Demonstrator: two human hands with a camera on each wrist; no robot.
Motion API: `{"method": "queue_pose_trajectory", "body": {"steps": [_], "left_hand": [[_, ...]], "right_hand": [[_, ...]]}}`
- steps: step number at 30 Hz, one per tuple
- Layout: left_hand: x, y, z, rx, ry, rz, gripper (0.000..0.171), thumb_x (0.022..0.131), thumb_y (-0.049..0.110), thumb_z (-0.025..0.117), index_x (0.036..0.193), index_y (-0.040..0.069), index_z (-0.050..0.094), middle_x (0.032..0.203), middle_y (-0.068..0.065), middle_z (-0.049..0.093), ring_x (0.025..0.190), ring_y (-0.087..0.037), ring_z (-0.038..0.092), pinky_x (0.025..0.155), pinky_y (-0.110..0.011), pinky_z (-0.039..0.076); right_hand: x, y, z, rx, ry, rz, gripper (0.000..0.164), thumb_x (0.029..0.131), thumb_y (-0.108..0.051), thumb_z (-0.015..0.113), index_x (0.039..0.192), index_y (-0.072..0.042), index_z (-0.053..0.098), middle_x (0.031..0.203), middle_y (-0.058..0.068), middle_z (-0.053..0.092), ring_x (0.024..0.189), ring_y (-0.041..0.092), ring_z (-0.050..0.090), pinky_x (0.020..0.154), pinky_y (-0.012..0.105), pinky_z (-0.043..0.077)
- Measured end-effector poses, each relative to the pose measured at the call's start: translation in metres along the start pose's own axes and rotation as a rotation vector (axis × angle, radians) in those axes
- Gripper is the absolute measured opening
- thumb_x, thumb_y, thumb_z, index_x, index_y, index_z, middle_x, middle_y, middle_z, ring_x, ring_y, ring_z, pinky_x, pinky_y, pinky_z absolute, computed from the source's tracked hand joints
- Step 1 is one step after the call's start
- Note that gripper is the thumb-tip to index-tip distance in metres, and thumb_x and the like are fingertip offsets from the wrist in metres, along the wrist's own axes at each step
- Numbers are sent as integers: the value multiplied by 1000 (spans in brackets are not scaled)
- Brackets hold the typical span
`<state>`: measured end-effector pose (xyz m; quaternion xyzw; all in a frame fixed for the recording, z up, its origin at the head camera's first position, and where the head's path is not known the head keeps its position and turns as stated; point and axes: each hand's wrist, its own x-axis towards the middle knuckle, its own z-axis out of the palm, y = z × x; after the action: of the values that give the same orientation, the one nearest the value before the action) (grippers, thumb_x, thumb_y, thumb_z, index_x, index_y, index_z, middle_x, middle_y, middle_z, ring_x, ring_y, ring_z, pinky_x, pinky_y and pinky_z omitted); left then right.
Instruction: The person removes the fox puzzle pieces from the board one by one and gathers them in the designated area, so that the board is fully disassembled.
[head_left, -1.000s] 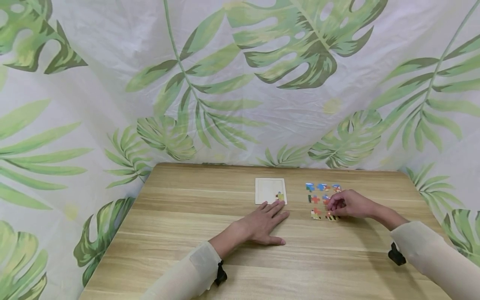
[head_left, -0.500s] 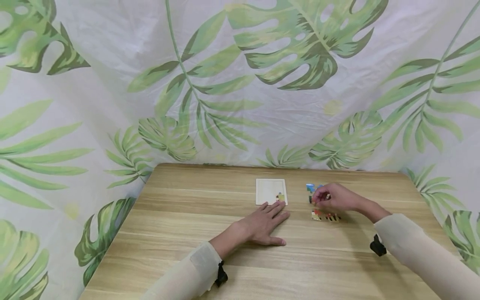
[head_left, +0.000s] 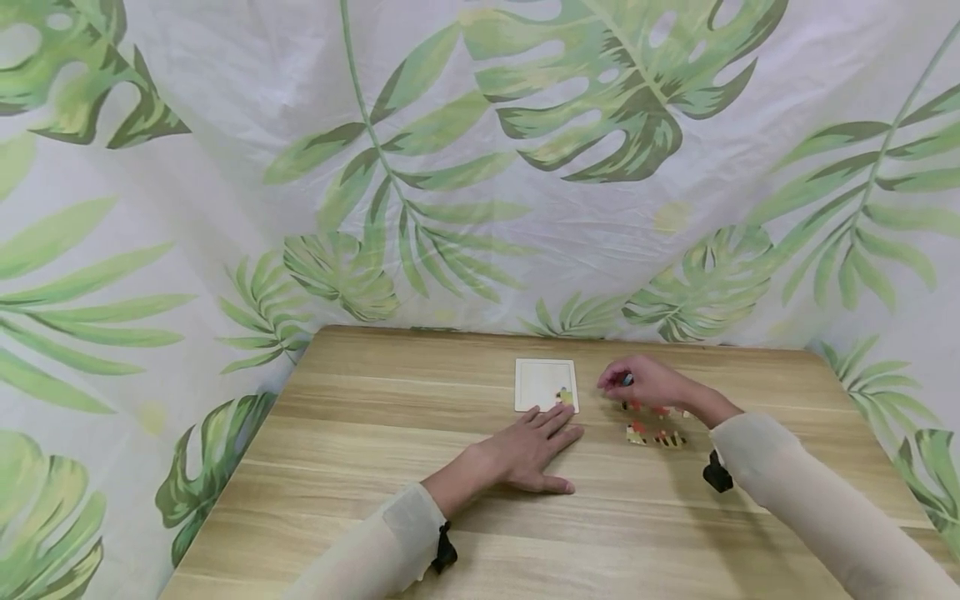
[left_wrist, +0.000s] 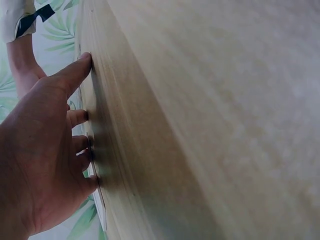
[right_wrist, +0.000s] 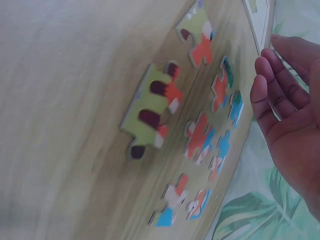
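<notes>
My left hand point(head_left: 531, 450) lies palm down with fingers spread, its fingertips at the front edge of a square, pale puzzle board point(head_left: 536, 379). A yellow-green puzzle piece point(head_left: 566, 397) sits in the board's near right corner. In the left wrist view, the fingertips point(left_wrist: 92, 185) overlap the board's edge point(left_wrist: 103, 215). My right hand point(head_left: 641, 379) hovers over the far left of the loose pieces, fingers loosely curved, with no piece visible in them. Seen from the right wrist, several loose puzzle pieces point(right_wrist: 147, 107) in orange, blue and green lie in rows beside that hand point(right_wrist: 295, 110).
The wood-grain table point(head_left: 375, 433) ends at the back against a hanging cloth point(head_left: 450, 208) printed with green leaves. Black wrist straps point(head_left: 717, 472) show under both sleeves. A corner of the board point(right_wrist: 259, 20) appears at the top of the right wrist view.
My right hand has moved left and away from me across the loose pieces, from their right side to their far left. The left hand has stayed at the board.
</notes>
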<state>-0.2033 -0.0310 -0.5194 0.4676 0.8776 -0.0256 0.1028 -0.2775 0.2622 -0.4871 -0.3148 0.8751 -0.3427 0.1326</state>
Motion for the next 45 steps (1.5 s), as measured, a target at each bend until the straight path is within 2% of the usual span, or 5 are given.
{"method": "queue_pose_trajectory", "body": {"steps": [11,21,28,37,45], "left_hand": [[0,1,0,4,-12,-4,91,102,76,41,172,20,21,179,-10,8,165,-24,7,132,-47,18],[0,1,-1,-9,-14,-5,90,103,75,43,172,20,20,179,-10,6,165,-24,5,132,-48,17],[0,1,-1,-8,-12,-7,91,102,75,43,171,20,21,179,-10,8,165,-24,5,132,-48,18],[0,2,-2,-14,-10,-9,91,102,76,43,171,20,22,179,-10,10,165,-24,6,132,-48,19],[0,2,-3,-5,-11,-6,91,102,76,42,171,20,22,178,-10,10,165,-24,7,132,-48,19]], "right_hand": [[21,3,6,16,-2,24,16,100,-5,73,115,-2,78,110,10,77,99,19,70,86,33,58],[39,0,17,67,-15,-9,19,100,-2,72,117,1,77,110,11,77,100,20,71,90,36,60],[47,0,25,48,-7,-70,18,97,1,74,114,4,78,107,14,77,95,22,72,86,35,61],[51,1,29,41,-28,-62,19,97,2,73,115,4,78,107,14,76,96,21,72,86,31,59],[53,1,34,22,-17,-55,19,94,2,77,113,2,80,102,11,73,90,13,67,81,27,58]]}}
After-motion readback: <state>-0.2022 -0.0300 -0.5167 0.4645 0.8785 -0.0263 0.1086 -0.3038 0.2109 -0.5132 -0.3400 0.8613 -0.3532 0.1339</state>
